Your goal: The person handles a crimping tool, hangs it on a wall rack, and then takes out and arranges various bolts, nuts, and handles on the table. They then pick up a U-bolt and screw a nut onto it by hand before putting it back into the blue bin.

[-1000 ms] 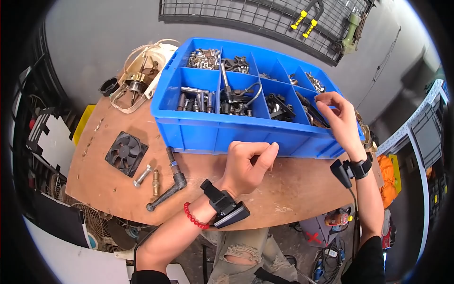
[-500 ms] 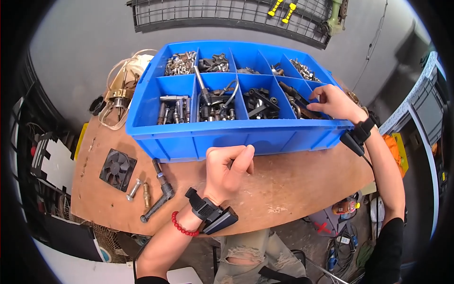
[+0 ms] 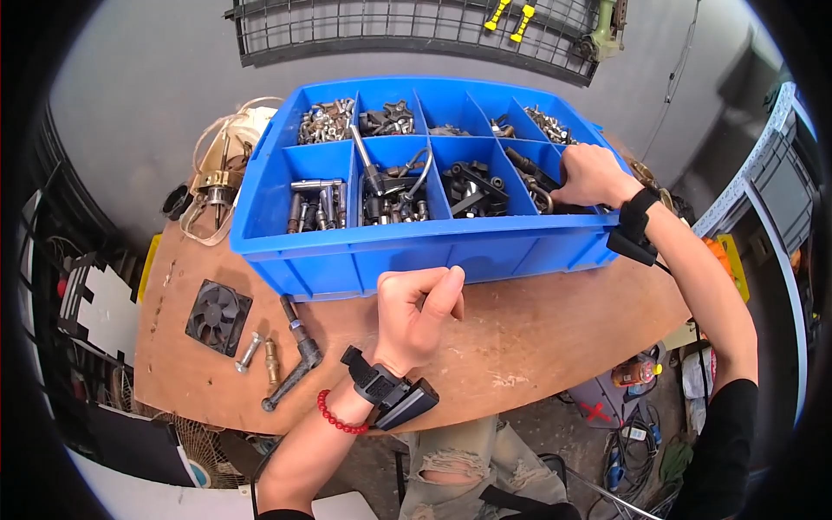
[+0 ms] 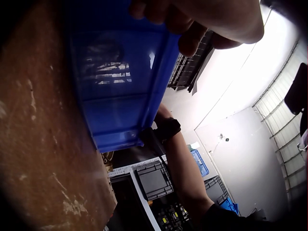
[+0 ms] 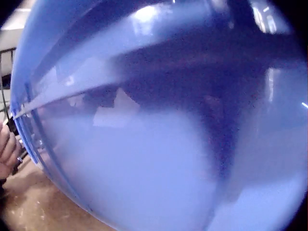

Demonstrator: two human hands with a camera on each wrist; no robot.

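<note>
A blue divided bin point(image 3: 425, 234) full of metal parts stands on the wooden table. My right hand point(image 3: 594, 175) reaches down into a front compartment at the bin's right end, beside dark metal tools point(image 3: 536, 178). Its fingertips are hidden among the parts, so I cannot tell whether they grip one. Before the bin's front wall my left hand point(image 3: 414, 314) hovers with loosely curled fingers and nothing in them. The left wrist view shows that hand point(image 4: 207, 21) close to the bin's blue wall point(image 4: 115, 72). Blue plastic point(image 5: 144, 159) fills most of the right wrist view.
A black fan point(image 3: 218, 317), a bolt point(image 3: 249, 353), a brass-coloured fitting point(image 3: 272, 360) and a black angled handle tool point(image 3: 299, 355) lie left on the table. Sockets point(image 3: 318, 206) and small fasteners point(image 3: 327, 121) sit in the left compartments. A metal assembly with a pale strap point(image 3: 217, 186) stands behind.
My right hand has moved from over the bin's right end down into the compartment, fingers now out of sight. The left hand keeps its curled pose. The head view has shifted.
</note>
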